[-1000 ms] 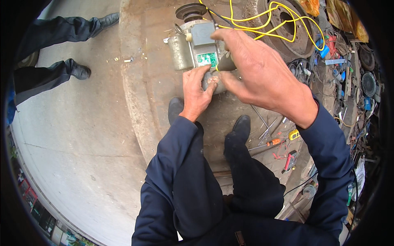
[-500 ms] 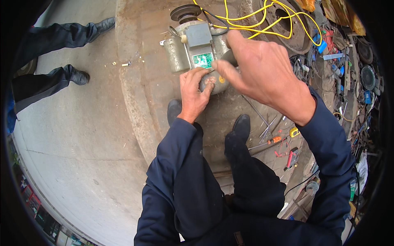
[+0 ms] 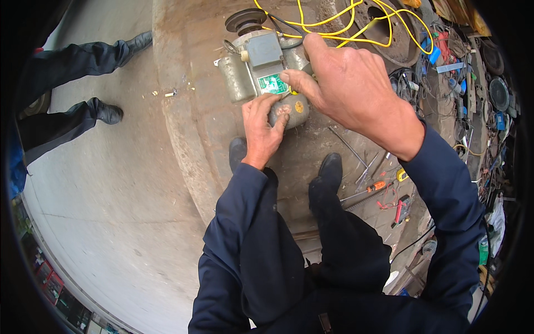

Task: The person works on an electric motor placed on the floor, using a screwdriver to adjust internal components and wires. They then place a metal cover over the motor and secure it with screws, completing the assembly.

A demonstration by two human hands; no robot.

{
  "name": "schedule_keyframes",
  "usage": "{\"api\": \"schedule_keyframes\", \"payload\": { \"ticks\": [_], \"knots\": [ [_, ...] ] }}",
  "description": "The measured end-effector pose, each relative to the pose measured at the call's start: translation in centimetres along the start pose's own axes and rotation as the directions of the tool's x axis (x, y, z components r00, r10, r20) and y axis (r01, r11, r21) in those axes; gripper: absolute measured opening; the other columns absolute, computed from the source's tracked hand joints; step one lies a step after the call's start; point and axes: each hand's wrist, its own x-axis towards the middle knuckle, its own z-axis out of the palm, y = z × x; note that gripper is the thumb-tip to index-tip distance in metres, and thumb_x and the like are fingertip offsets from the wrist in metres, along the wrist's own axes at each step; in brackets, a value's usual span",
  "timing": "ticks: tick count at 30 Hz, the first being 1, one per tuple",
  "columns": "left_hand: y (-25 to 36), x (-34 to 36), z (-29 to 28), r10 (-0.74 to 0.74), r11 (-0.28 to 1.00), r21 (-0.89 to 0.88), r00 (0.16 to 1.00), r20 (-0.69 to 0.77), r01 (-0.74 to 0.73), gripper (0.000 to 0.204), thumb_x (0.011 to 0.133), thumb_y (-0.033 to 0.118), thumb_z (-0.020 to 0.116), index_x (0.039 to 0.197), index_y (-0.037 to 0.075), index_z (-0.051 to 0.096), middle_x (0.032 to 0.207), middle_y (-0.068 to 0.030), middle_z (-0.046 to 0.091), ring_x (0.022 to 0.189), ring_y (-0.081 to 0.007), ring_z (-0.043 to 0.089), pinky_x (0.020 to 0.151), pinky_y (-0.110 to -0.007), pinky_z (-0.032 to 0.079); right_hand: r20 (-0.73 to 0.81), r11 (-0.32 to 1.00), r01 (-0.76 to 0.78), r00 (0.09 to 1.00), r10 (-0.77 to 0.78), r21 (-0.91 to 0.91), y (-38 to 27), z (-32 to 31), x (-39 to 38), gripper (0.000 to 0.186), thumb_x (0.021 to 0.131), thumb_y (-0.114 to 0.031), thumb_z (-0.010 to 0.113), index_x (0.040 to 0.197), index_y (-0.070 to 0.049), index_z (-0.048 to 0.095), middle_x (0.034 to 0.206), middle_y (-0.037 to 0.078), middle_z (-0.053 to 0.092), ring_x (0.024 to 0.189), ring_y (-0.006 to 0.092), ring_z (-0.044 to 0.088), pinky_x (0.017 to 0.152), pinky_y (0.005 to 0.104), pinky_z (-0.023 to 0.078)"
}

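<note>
A grey electric motor point(image 3: 237, 78) lies on the ground before my feet, with a black pulley point(image 3: 246, 21) at its far end. On its top are a grey terminal box point(image 3: 265, 50) and a green nameplate point(image 3: 272, 84). My left hand point(image 3: 260, 128) rests on the near end, its fingers bent together at the plate's lower edge; whatever sits under the fingertips is hidden. Over the motor's right side my right hand point(image 3: 356, 92) is curled closed, its thumb pointing at the plate's right edge. What those fingers hold is out of sight.
Yellow cable point(image 3: 361, 39) loops across a round metal part at far right. A screwdriver with an orange handle point(image 3: 376, 186), a yellow tool point(image 3: 401, 175), a red-and-black tool point(image 3: 400, 210) and metal rods lie to my right, beside piled parts. Another person's legs point(image 3: 83, 60) are at left.
The motor and my left hand keep their places against each other. My right hand has shifted slightly, its thumb a little higher beside the nameplate. The whole view has moved a bit.
</note>
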Motion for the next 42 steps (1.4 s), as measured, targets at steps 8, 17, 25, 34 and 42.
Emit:
{"api": "schedule_keyframes", "payload": {
  "ticks": [8, 17, 25, 34, 42],
  "knots": [
    [-0.4, 0.0, 0.2, -0.020, 1.000, 0.023, 1.000, 0.017, 0.019, 0.048, 0.080, 0.006, 0.083, 0.127, 0.009, 0.071, 0.127, -0.0097, 0.069, 0.116, -0.0333, 0.056, 0.104, -0.043, 0.045, 0.024, 1.000, -0.018, 1.000, 0.018, 0.006, -0.1, 0.2, 0.1, 0.035, 0.093, -0.021, 0.076, 0.115, -0.002, 0.057, 0.093, 0.018, 0.069, 0.078, 0.0397, 0.070, 0.064, 0.0463, 0.055],
    [-0.4, -0.1, 0.2, -0.024, 1.000, -0.008, 1.000, 0.014, 0.024, 0.047, 0.080, 0.007, 0.084, 0.125, 0.009, 0.072, 0.127, -0.0090, 0.069, 0.115, -0.0326, 0.057, 0.101, -0.041, 0.047, 0.082, 0.998, -0.058, 0.995, 0.057, 0.005, -0.3, -0.2, 0.2, 0.031, 0.088, -0.019, 0.074, 0.105, 0.000, 0.056, 0.082, 0.020, 0.067, 0.071, 0.0425, 0.070, 0.059, 0.0511, 0.054],
    [-0.5, -0.2, 0.2, -0.011, 1.000, 0.016, 1.000, 0.022, 0.011, 0.047, 0.079, 0.006, 0.084, 0.124, 0.008, 0.072, 0.127, -0.0088, 0.069, 0.114, -0.0324, 0.056, 0.097, -0.040, 0.048, 0.204, 0.989, -0.139, 0.968, 0.144, -0.039, -0.4, -0.4, -0.1, 0.036, 0.092, -0.020, 0.078, 0.111, -0.002, 0.054, 0.082, 0.018, 0.068, 0.067, 0.0406, 0.068, 0.054, 0.0503, 0.050],
    [-1.0, -0.2, 0.2, 0.017, 0.999, 0.036, 1.000, 0.024, -0.018, 0.047, 0.079, 0.005, 0.084, 0.124, 0.008, 0.072, 0.128, -0.0082, 0.069, 0.113, -0.0321, 0.056, 0.095, -0.040, 0.050, 0.085, 0.993, -0.064, 0.995, 0.055, 0.100, -0.9, -0.3, -0.6, 0.036, 0.090, -0.018, 0.076, 0.115, -0.001, 0.058, 0.086, 0.020, 0.069, 0.079, 0.0383, 0.069, 0.069, 0.0470, 0.054],
    [-0.3, -0.3, 0.1, -0.080, 0.996, -0.025, 0.996, 0.035, 0.081, 0.047, 0.079, 0.005, 0.084, 0.124, 0.010, 0.074, 0.127, -0.0069, 0.069, 0.113, -0.0308, 0.056, 0.091, -0.037, 0.051, -0.035, 0.996, 0.043, 0.999, -0.040, 0.083, 0.2, 0.2, -0.7, 0.037, 0.087, -0.021, 0.077, 0.111, -0.002, 0.056, 0.084, 0.021, 0.064, 0.071, 0.0428, 0.069, 0.057, 0.0520, 0.052]
  ]
}}
